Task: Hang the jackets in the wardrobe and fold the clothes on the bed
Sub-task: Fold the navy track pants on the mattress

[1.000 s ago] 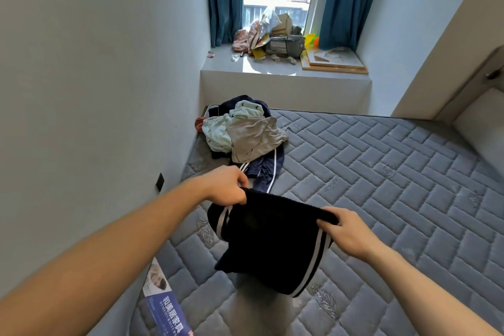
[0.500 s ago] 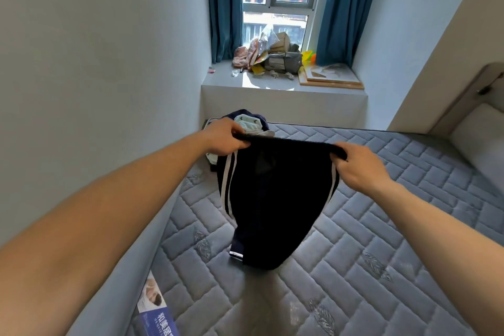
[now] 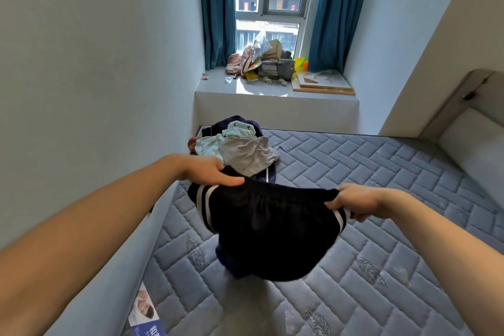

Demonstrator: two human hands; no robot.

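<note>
Head view shows dark striped trousers [image 3: 268, 229] at lower centre, waistband pinched by left hand [image 3: 211, 172] and right hand [image 3: 354, 202] above the mattress [image 3: 381, 185], lower than half a second ago; folding is underway, and laying them flat looks next, unfolded pile [image 3: 237, 144] behind.

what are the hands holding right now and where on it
Both hands grip one dark striped garment by its top edge: left hand at the left end, right hand at the right.
</note>
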